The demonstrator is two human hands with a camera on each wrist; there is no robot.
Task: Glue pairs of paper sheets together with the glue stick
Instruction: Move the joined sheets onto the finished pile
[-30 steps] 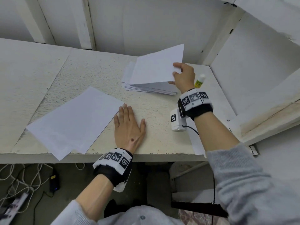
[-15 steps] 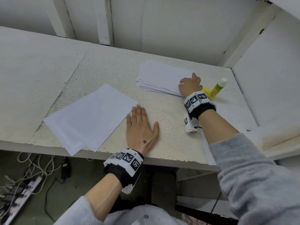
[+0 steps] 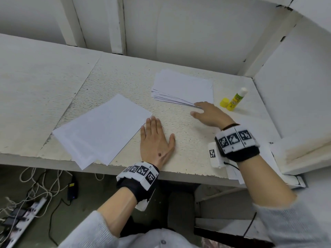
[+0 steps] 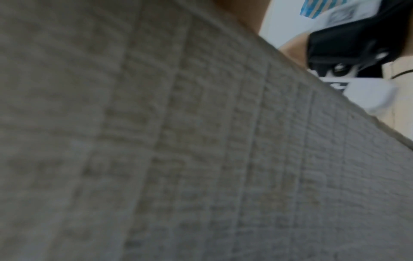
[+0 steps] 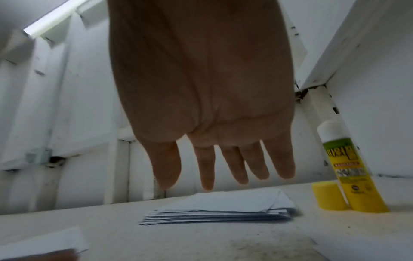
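Standing upright near the far right corner of the table (image 3: 179, 158), the uncapped glue stick (image 3: 236, 100) has its yellow cap (image 3: 224, 102) touching it on the left. Just left of those lies the fanned stack of paper sheets (image 3: 184, 86). My right hand (image 3: 209, 114) hovers over the stack's near corner, fingers (image 5: 232, 166) straight and spread, holding nothing; from the wrist view they hang clear above the sheets (image 5: 219, 208), though from above I cannot tell whether a fingertip brushes the edge. Nearer the front edge, toward my left, rests a second pile of sheets (image 3: 103, 129), its corners overhanging the table. My left hand (image 3: 155, 140) lies flat on the tabletop with fingers together and straight, fingertips just at that pile's right edge. Its wrist camera sees only blurred textured table surface (image 4: 178, 141). Cables and a power strip (image 3: 26, 215) sit on the floor below.
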